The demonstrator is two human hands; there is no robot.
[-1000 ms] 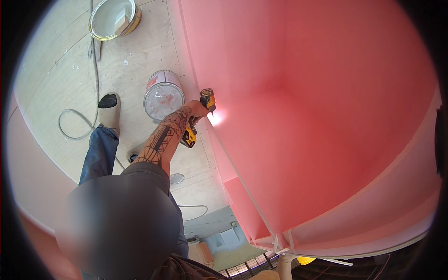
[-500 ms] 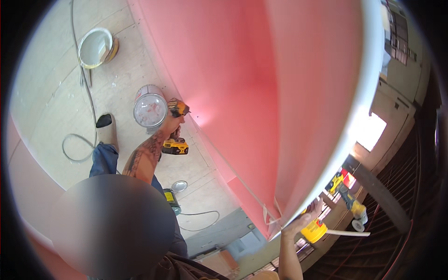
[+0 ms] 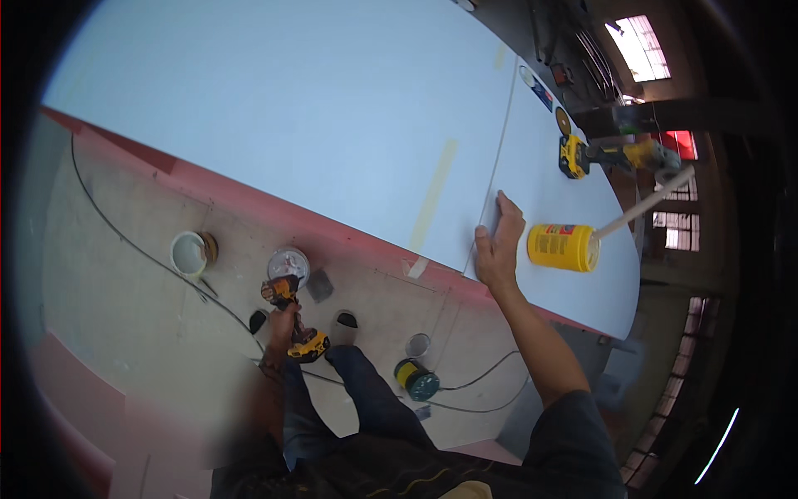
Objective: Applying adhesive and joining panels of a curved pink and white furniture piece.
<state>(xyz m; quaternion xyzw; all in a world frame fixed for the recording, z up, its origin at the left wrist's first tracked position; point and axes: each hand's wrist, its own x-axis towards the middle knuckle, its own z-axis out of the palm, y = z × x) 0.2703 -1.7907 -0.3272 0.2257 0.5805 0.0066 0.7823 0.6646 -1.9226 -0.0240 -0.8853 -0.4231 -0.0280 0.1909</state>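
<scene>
My left hand (image 3: 284, 324) is closed round the grip of a yellow-and-black cordless drill (image 3: 281, 289), held low over the floor below the white panel's near edge. Its yellow battery is at the bottom, and a blurred patch hides part of the left forearm. My right hand (image 3: 497, 248) lies on the white surface (image 3: 332, 141) near its edge, fingers extended, beside a seam. Just right of it, a yellow tub (image 3: 564, 247) lies on its side with a pale stick (image 3: 647, 202) coming out. Beyond stands a cordless angle grinder (image 3: 619, 156).
A round disc (image 3: 563, 121) lies near the grinder. Pale tape (image 3: 435, 193) crosses the white surface. On the floor are a white bucket (image 3: 189, 254), an open can (image 3: 288, 264), a green-and-yellow can (image 3: 416, 379) and a long cable (image 3: 141, 254). Pink panelling (image 3: 332, 233) runs beneath the edge.
The view has shifted from the pink inner side to the white top. The drill has come away from the pink face. My right hand has gone from the edge onto the white surface.
</scene>
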